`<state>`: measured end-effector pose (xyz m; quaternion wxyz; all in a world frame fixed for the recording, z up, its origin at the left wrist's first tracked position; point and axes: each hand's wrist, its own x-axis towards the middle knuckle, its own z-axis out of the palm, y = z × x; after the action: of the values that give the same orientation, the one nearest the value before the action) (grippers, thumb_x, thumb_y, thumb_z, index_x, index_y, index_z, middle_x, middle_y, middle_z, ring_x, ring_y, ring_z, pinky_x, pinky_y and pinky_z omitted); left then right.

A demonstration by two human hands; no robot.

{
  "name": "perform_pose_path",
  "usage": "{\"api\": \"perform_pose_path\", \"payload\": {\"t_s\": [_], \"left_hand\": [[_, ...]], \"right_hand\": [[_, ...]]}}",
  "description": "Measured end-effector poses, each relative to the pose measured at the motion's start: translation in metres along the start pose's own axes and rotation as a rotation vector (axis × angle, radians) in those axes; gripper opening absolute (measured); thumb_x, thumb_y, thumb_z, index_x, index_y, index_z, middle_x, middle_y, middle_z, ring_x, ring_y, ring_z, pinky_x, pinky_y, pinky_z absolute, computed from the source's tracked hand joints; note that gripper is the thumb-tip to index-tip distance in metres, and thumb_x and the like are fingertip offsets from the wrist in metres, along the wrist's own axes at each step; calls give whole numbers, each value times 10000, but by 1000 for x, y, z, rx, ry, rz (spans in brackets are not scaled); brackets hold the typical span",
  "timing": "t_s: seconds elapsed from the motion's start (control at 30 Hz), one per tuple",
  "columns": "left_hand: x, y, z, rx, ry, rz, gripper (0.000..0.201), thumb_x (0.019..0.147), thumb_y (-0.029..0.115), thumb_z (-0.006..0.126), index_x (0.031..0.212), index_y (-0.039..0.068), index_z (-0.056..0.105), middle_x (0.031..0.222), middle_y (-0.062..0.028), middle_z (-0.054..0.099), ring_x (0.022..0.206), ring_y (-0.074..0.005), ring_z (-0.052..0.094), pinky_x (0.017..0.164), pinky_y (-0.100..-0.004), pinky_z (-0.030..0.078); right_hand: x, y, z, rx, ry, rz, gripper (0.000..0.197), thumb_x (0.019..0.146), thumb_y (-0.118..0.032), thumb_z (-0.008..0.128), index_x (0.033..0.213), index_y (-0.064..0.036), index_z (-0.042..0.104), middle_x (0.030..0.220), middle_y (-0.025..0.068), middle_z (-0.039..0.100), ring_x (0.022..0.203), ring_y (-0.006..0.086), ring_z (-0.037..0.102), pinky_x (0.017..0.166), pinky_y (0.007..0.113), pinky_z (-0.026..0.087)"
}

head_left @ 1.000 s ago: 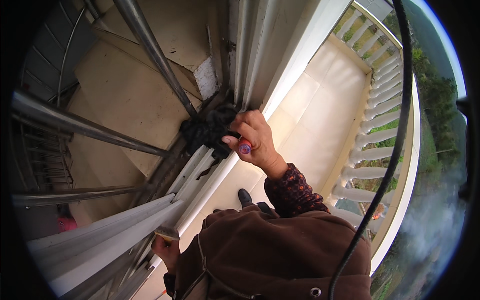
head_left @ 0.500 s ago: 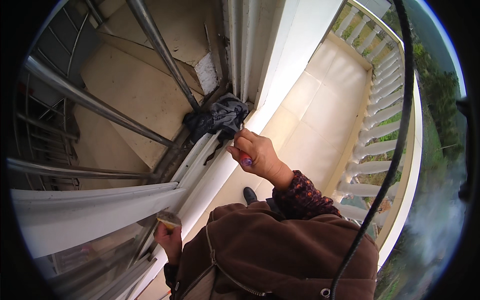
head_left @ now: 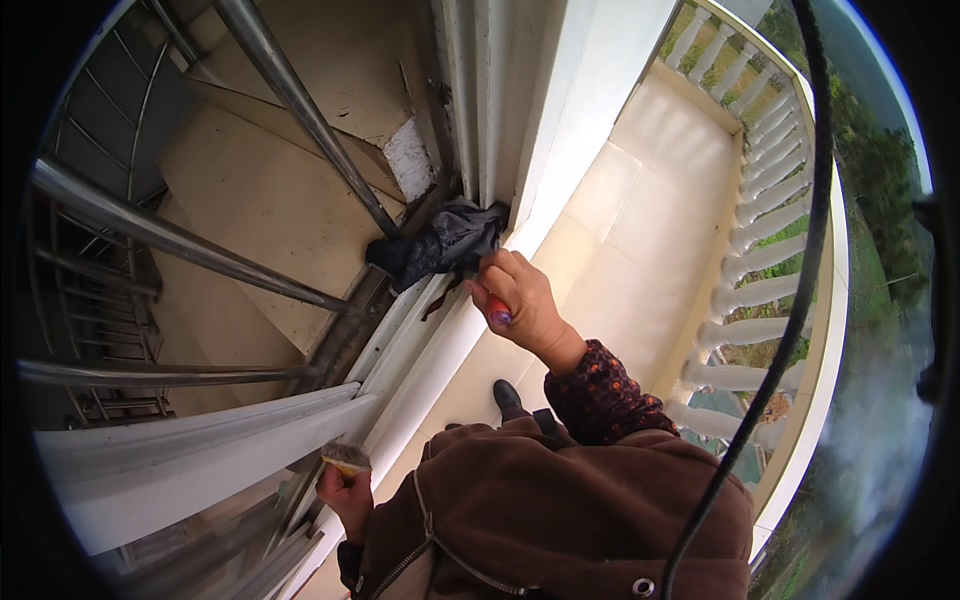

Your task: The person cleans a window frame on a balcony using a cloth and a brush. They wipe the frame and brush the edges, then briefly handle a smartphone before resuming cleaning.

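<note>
My right hand (head_left: pixel 527 308) is closed around a tool's red handle (head_left: pixel 498 312), its rounded butt toward me. The tool's far end goes to a crumpled dark grey and black cloth (head_left: pixel 440 245), where I cannot make out its tip. That cloth lies over the far end of the white sliding-window track (head_left: pixel 388 340), against the upright frame. Low on the left, my left hand (head_left: pixel 346 500) grips a flat brush (head_left: pixel 346 458) with greyish bristles and a yellowish band. The brush is beside the white sash and the track.
Metal rails (head_left: pixel 190 225) cross the left side above beige stair slabs (head_left: pixel 240 190). A white sash (head_left: pixel 200 455) stands at lower left. On the right are a tiled balcony floor (head_left: pixel 640 230) and a white balustrade (head_left: pixel 745 268). A black cable (head_left: pixel 775 370) hangs across the view.
The cloth has shifted and lies more stretched out along the track end. My right hand has moved slightly right with the tool. The left hand and brush sit a little lower and farther right.
</note>
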<state>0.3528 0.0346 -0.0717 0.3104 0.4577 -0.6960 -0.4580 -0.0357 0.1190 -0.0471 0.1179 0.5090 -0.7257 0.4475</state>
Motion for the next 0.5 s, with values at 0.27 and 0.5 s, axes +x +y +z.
{"api": "perform_pose_path", "payload": {"t_s": [0.27,0.5], "left_hand": [[1,-15,-7,97,-63,145,146,778,-39,582,917,-6,610,777,-54,632,596,-70,528,544,-217,422],[2,-7,-2,29,-79,120,143,786,-35,569,922,-6,607,780,-47,628,599,-62,515,547,-211,410]], "right_hand": [[21,8,-6,335,76,204,192,889,-87,690,762,-42,552,770,56,578,673,181,573,581,304,468],[8,-28,-19,685,-32,224,234,921,-73,662,734,-10,534,743,57,564,627,146,536,570,282,436]]}}
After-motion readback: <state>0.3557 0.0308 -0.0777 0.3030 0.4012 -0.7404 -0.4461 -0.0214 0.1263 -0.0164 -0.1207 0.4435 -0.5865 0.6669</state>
